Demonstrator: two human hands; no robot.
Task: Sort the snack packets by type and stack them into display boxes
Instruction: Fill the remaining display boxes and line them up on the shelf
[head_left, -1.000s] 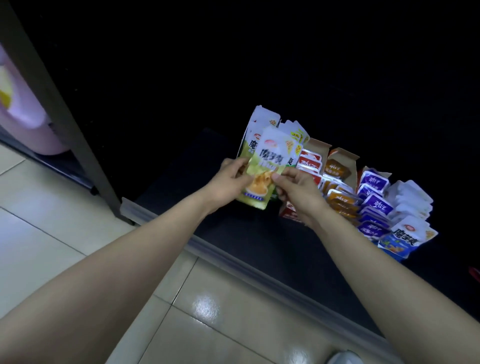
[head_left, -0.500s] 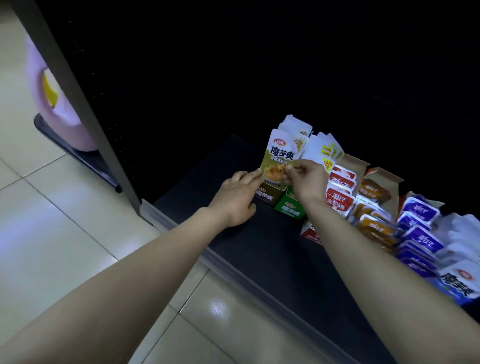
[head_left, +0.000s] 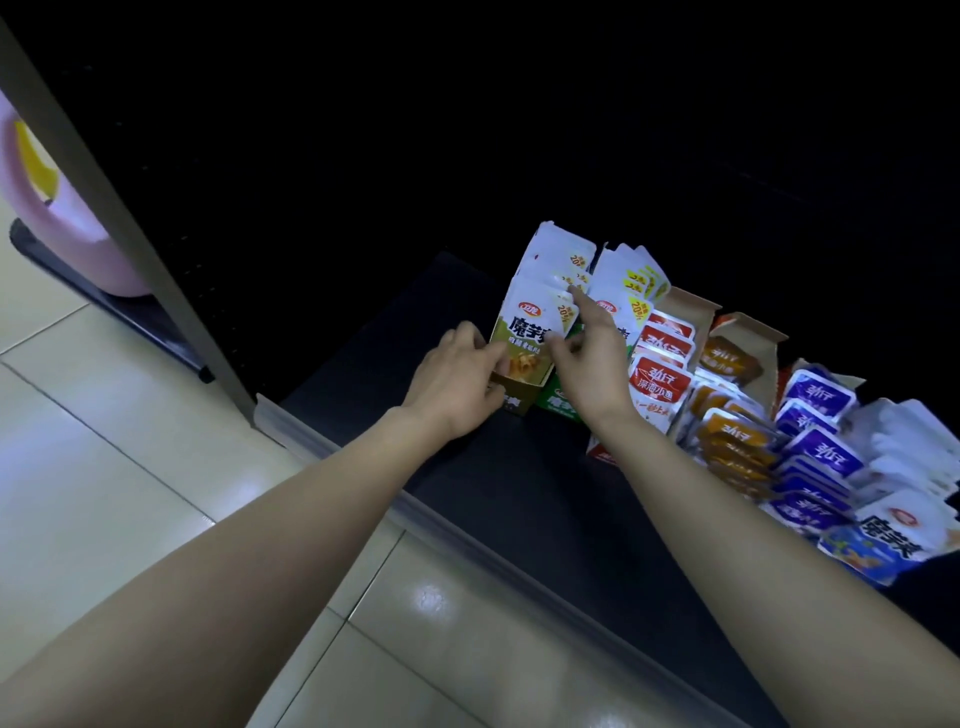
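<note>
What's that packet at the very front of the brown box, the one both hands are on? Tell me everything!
The front packet is a shiny plastic pouch, white on top and olive-brown below, with a red oval logo, big dark characters, a yellow 20% corner and a food picture. It stands upright, leaning slightly back, in the brown box at the row's left end. The left hand grips its lower left edge; the right hand pinches its right edge.

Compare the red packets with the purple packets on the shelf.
The red packets stand beside the right hand; the purple packets lie further right, beyond the orange packets. The forearm hides the red packets' front end; the purple packets lie clear of it. Both form shingled rows with matching logos.
</note>
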